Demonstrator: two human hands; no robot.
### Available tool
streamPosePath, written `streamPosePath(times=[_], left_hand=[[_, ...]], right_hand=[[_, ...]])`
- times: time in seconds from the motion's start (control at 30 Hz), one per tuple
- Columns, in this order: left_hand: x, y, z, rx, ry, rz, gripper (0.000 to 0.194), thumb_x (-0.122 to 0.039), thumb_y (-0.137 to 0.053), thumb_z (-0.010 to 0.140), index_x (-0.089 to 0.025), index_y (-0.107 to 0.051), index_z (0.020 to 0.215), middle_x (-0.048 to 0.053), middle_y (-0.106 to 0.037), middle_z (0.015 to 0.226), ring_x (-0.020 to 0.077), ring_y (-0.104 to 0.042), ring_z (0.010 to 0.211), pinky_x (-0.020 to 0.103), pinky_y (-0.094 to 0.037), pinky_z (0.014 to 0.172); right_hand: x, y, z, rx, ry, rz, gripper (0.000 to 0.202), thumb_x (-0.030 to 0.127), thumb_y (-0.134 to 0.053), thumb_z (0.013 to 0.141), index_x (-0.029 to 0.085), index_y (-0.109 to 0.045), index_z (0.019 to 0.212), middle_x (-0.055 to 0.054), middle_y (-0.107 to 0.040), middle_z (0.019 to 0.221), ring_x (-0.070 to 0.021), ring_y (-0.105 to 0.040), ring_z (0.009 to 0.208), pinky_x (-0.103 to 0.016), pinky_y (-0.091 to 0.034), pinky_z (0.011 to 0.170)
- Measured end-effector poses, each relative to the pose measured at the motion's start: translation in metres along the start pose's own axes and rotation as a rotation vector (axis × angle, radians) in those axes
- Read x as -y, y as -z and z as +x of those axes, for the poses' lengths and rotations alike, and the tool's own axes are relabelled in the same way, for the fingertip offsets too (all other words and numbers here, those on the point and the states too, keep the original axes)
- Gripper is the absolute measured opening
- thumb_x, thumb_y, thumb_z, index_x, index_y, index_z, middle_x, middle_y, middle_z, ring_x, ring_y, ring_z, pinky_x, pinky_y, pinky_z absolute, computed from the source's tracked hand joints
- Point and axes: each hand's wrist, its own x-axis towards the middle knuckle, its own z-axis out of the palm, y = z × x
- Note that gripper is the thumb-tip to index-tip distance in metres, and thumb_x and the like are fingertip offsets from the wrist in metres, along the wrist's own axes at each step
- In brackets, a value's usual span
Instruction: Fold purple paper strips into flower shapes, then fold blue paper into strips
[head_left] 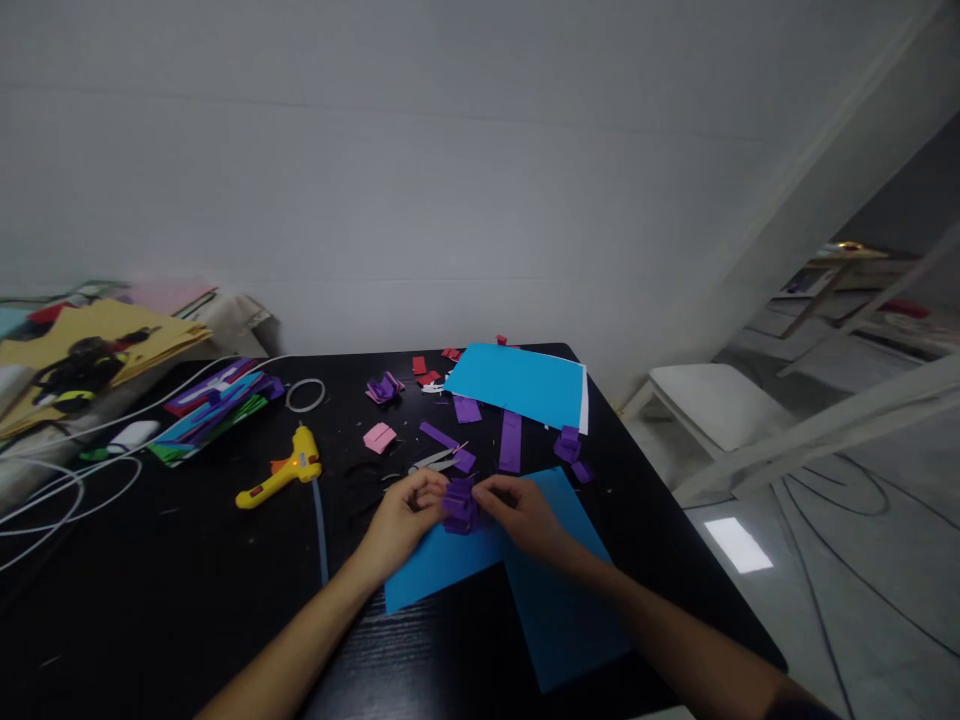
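A folded purple paper piece [459, 506] is held between my two hands, above blue sheets [566, 600] on the black table. My left hand [405, 518] is closed, its fingers and thumb at the piece's left side. My right hand [523, 510] pinches at its right edge. Just beyond my left hand lie scissors [439, 462] with their blades spread. Purple strips [511, 442] lie past my hands, and a looped purple piece [568, 443] is off to the right.
A yellow glue gun [281, 472] and a folded pink paper [379, 437] lie to the left. Farther back are a purple-and-pink folded piece [385, 388] and a large blue sheet [517, 382]. Cables and paper stacks crowd the far left. A white chair [701, 405] stands right of the table.
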Motion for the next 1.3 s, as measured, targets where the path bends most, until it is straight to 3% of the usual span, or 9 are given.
streamPosePath(times=[0.23,0.47,0.6,0.73,0.83,0.9,0.97,1.17,1.3], left_hand=[[0.001,0.0,0.001,-0.039,0.07,-0.059,0.037,-0.03,-0.089,0.067,-0.015,-0.063,0.089,0.0,-0.072,0.073,0.0134,-0.067,0.065,0.024,-0.051,0.065],[-0.001,-0.001,0.0,-0.008,0.076,-0.085,0.038,-0.029,-0.09,0.066,-0.015,-0.064,0.09,0.001,-0.075,0.075,0.0132,-0.069,0.066,0.023,-0.053,0.067],[-0.005,-0.002,0.0,0.01,0.062,-0.11,0.037,-0.028,-0.091,0.065,-0.016,-0.065,0.088,-0.002,-0.074,0.072,0.0118,-0.068,0.063,0.022,-0.053,0.065],[-0.005,-0.002,0.001,0.005,0.094,-0.154,0.04,-0.027,-0.093,0.063,-0.016,-0.068,0.093,-0.002,-0.074,0.074,0.0117,-0.068,0.064,0.023,-0.054,0.066],[-0.004,-0.002,0.001,-0.005,0.096,-0.127,0.038,-0.028,-0.092,0.064,-0.015,-0.072,0.093,0.002,-0.076,0.081,0.0127,-0.069,0.068,0.025,-0.055,0.069],[-0.001,-0.002,0.001,-0.011,0.093,-0.103,0.035,-0.028,-0.091,0.065,-0.014,-0.074,0.092,0.004,-0.076,0.084,0.0138,-0.069,0.07,0.026,-0.056,0.07],[0.002,-0.001,0.002,-0.014,0.094,-0.091,0.034,-0.029,-0.091,0.066,-0.014,-0.074,0.092,0.005,-0.076,0.085,0.015,-0.069,0.071,0.028,-0.056,0.071],[0.004,0.001,0.002,-0.034,0.079,-0.083,0.033,-0.029,-0.09,0.068,-0.014,-0.072,0.091,0.003,-0.075,0.08,0.0137,-0.067,0.067,0.027,-0.054,0.069],[-0.003,-0.002,-0.001,-0.067,0.082,-0.135,0.03,-0.025,-0.09,0.068,-0.014,-0.071,0.089,0.001,-0.073,0.076,0.0129,-0.066,0.065,0.025,-0.052,0.066]], right_hand=[[0.001,0.002,-0.002,0.102,-0.067,0.223,0.022,0.046,-0.075,0.083,0.027,-0.079,0.094,-0.002,-0.076,0.088,-0.0205,-0.071,0.078,-0.035,-0.056,0.077],[-0.004,0.0,-0.002,0.099,-0.142,0.312,0.027,0.047,-0.084,0.073,0.025,-0.078,0.088,-0.001,-0.077,0.085,-0.0205,-0.073,0.078,-0.036,-0.059,0.079],[-0.002,0.0,-0.002,0.108,-0.128,0.28,0.026,0.045,-0.082,0.077,0.022,-0.076,0.087,-0.001,-0.075,0.08,-0.0188,-0.071,0.074,-0.034,-0.058,0.076],[0.007,0.021,0.005,0.053,0.006,-0.044,0.017,0.038,-0.073,0.086,0.021,-0.075,0.086,-0.002,-0.075,0.081,-0.0199,-0.071,0.076,-0.033,-0.056,0.073],[0.013,0.057,0.012,-0.224,0.122,-0.531,0.015,0.026,-0.063,0.092,0.019,-0.073,0.101,-0.009,-0.075,0.102,-0.0238,-0.069,0.095,-0.037,-0.054,0.085],[0.014,0.084,0.015,-0.434,0.02,-0.85,0.023,0.023,-0.062,0.092,0.015,-0.07,0.112,-0.015,-0.071,0.114,-0.0296,-0.064,0.109,-0.041,-0.05,0.091],[0.01,0.107,0.017,-0.513,-0.127,-1.045,0.031,0.026,-0.065,0.091,0.011,-0.067,0.118,-0.019,-0.067,0.116,-0.034,-0.061,0.111,-0.041,-0.049,0.088],[-0.004,0.125,0.018,-0.409,-0.261,-1.076,0.014,0.021,-0.061,0.09,0.015,-0.071,0.098,-0.015,-0.068,0.106,-0.0293,-0.065,0.097,-0.035,-0.046,0.076],[0.004,0.105,0.014,-0.428,0.04,-0.901,0.01,0.016,-0.059,0.085,0.018,-0.068,0.089,-0.011,-0.071,0.097,-0.0256,-0.066,0.088,-0.036,-0.05,0.077]])
